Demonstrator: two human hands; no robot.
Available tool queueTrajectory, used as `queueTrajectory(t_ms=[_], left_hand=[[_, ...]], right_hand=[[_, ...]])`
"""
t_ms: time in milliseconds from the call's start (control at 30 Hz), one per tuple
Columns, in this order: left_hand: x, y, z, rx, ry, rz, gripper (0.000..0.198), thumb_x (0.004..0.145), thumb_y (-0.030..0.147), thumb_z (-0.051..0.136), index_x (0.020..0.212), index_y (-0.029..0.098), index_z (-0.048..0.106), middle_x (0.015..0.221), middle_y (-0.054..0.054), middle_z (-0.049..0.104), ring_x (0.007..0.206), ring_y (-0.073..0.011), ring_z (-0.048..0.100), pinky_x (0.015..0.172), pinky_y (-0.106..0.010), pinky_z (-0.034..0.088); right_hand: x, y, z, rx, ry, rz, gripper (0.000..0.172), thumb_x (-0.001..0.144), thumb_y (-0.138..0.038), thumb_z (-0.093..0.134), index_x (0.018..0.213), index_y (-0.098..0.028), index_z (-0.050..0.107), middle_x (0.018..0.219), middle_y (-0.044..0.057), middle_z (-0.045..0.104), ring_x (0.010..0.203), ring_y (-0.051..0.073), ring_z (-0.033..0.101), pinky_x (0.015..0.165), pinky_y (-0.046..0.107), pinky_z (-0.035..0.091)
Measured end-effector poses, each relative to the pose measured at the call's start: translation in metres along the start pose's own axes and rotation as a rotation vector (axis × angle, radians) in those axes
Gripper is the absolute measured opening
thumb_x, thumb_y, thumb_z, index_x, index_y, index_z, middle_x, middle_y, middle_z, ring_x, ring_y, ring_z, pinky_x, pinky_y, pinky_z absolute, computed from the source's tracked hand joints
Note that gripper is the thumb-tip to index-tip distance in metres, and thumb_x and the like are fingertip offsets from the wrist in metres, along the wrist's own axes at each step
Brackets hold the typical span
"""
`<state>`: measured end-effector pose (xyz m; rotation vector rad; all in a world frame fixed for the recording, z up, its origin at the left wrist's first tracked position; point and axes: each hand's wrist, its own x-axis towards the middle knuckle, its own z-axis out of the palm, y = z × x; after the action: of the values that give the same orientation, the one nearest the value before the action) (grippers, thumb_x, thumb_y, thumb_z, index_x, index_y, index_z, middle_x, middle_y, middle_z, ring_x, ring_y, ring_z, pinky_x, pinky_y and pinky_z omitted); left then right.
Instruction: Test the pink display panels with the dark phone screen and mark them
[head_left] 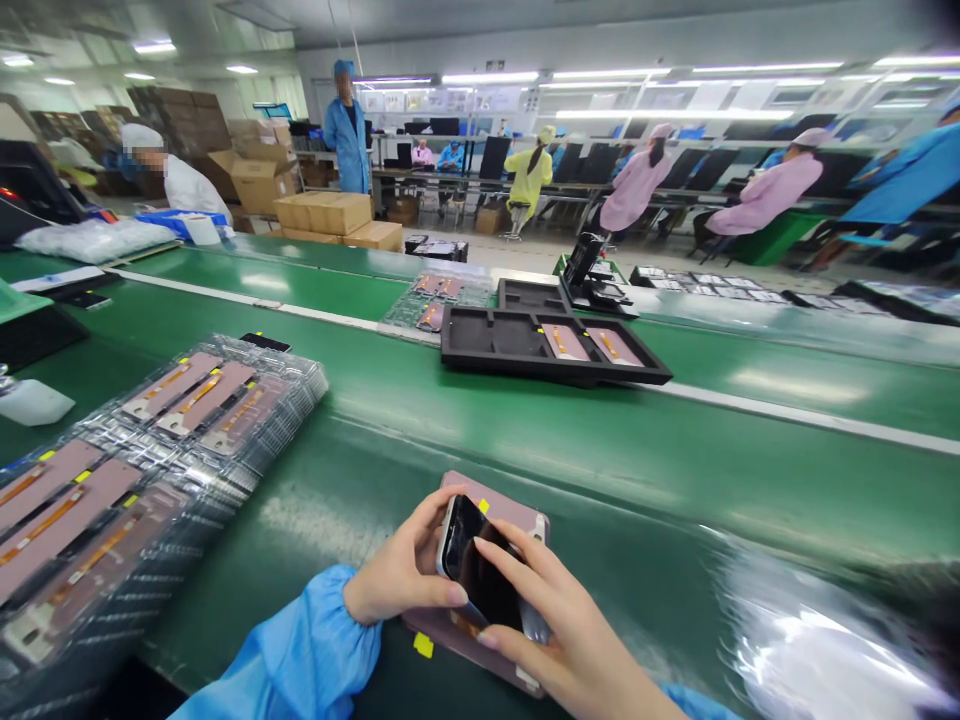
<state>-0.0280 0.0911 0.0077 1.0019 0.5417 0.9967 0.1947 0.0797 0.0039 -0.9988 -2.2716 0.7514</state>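
My left hand and my right hand both grip a dark phone-like device, tilted up on its edge near the bottom middle. It is held over a pinkish flat panel with yellow tabs that lies on the green belt. The left fingers curl round the device's left edge. The right fingers press on its dark face and lower side. Blue sleeves cover both wrists.
Clear plastic trays stacked with pinkish panels lie at the left. A black foam tray with two panels sits across the belt, more trays behind it. Cardboard boxes and several workers in coats stand further back. Shiny plastic lies at bottom right.
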Motion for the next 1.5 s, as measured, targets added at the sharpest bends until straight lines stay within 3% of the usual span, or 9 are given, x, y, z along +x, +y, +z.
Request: queueTrajectory(t_ms=[533,967,1400,1500], left_hand=[[-0.001,0.001,0.000,0.032,-0.011,0.036,0.081,0.069,0.027,0.083,0.139,0.031,0.044,0.138,-0.008,0.052,0.129,-0.0263,0.048,0.109,-0.040,0.034],[-0.002,0.005,0.003,0.052,-0.025,0.026,0.082,0.071,0.026,0.081,0.142,0.030,0.040,0.143,-0.010,0.049,0.133,-0.0284,0.045,0.111,-0.041,0.033],[-0.006,0.003,-0.002,0.053,-0.041,-0.014,0.085,0.068,0.034,0.084,0.142,0.034,0.041,0.144,-0.008,0.048,0.134,-0.0287,0.043,0.115,-0.045,0.025],[-0.006,-0.001,-0.004,0.041,-0.058,-0.011,0.087,0.068,0.039,0.084,0.143,0.035,0.039,0.142,-0.008,0.049,0.133,-0.0296,0.044,0.115,-0.046,0.024]], right_hand=[[0.004,-0.007,-0.002,-0.158,0.075,-0.157,0.056,0.092,-0.040,0.058,0.144,-0.026,0.041,0.148,0.012,0.041,0.133,0.027,0.045,0.101,0.039,0.049],[0.005,-0.005,-0.002,-0.224,0.067,-0.245,0.056,0.096,-0.036,0.053,0.147,-0.020,0.037,0.151,0.015,0.034,0.138,0.027,0.035,0.104,0.040,0.046],[0.008,0.001,0.001,-0.187,0.111,-0.303,0.060,0.092,-0.041,0.058,0.146,-0.019,0.040,0.149,0.018,0.039,0.137,0.030,0.039,0.104,0.042,0.045],[0.011,0.012,0.008,-0.122,0.100,-0.276,0.063,0.088,-0.045,0.063,0.145,-0.030,0.042,0.149,0.012,0.043,0.134,0.029,0.045,0.105,0.040,0.045]])
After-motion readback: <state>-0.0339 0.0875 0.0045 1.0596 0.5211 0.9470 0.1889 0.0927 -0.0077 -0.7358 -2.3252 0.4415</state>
